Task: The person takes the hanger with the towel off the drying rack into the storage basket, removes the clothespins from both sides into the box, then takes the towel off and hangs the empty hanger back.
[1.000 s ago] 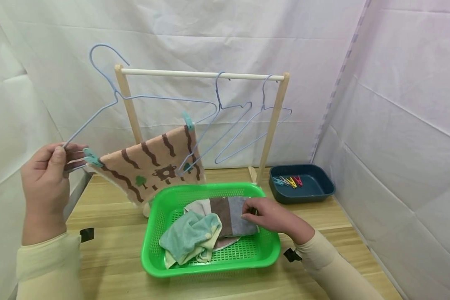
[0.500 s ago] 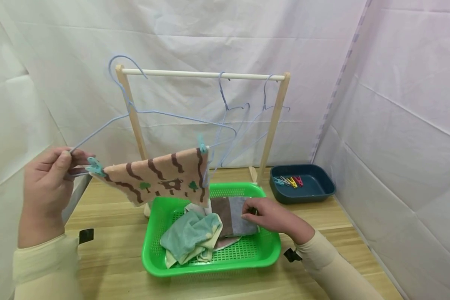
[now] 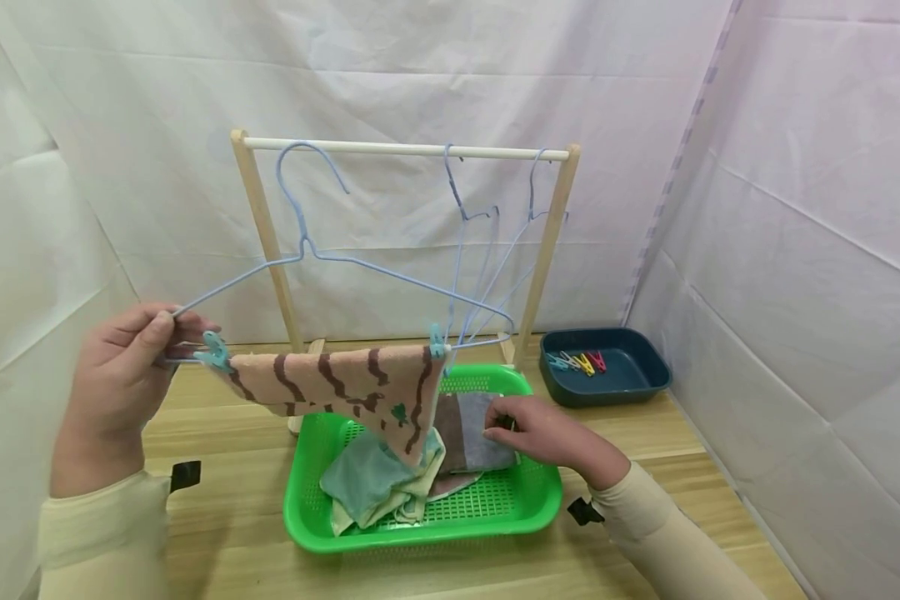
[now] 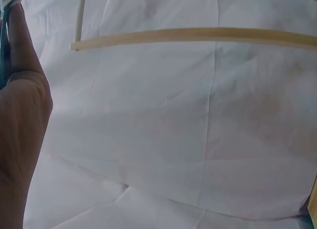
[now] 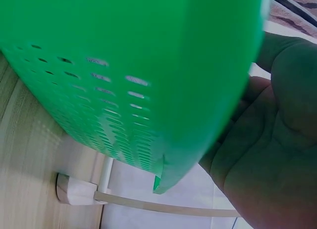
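Note:
My left hand (image 3: 123, 375) pinches the left corner of a blue wire hanger (image 3: 303, 250), its hook upright in front of the rack's bar. From the hanger's lower wire hangs a peach towel (image 3: 330, 379) with brown wavy stripes, held by two teal clothespins (image 3: 213, 352). The towel's right corner overlaps the green basket (image 3: 300, 508). My right hand (image 3: 532, 425) rests at the basket's right side with loosely curled fingers, right by a folded grey and brown towel (image 3: 453, 425). In the right wrist view the basket wall (image 5: 163, 80) hides its fingertips.
A wooden rack with a white bar (image 3: 390, 148) stands behind the basket, carrying two blue hangers (image 3: 457, 196). A crumpled teal towel (image 3: 367, 479) lies in the basket. At right is a dark blue box (image 3: 637, 375) with several coloured clothespins (image 3: 585, 364).
The hanger in my left hand has moved right and down and levelled out, bringing the peach towel over the basket. My right hand has stayed in place.

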Tool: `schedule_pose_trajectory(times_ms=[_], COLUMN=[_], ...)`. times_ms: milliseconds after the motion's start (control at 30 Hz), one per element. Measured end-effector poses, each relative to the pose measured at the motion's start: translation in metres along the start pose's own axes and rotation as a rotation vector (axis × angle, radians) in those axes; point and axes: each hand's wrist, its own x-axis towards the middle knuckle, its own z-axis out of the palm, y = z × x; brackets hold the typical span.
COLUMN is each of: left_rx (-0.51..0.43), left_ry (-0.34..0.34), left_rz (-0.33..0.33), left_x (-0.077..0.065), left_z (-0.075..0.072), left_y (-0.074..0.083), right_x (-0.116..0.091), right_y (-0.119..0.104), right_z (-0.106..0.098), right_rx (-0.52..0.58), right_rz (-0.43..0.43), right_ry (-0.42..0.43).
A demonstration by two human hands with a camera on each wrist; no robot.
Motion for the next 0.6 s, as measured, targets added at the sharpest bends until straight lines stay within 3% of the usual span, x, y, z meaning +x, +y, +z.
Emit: schedule_pose_trajectory(times_ms=[367, 600], left_rx=[0.038, 0.147], left_ry=[-0.108, -0.085], left_rz=[-0.029, -0.092], left_x=[0.008, 0.009], left_z=[0.008, 0.021], left_y=[-0.023, -0.038], right_x=[-0.002, -0.003], right_y=[0.002, 0.005], right_z=[0.002, 0.003], right_rx=[0.021, 0.050], right_rz=[0.007, 0.007], right_ry=[-0.011, -0.002])
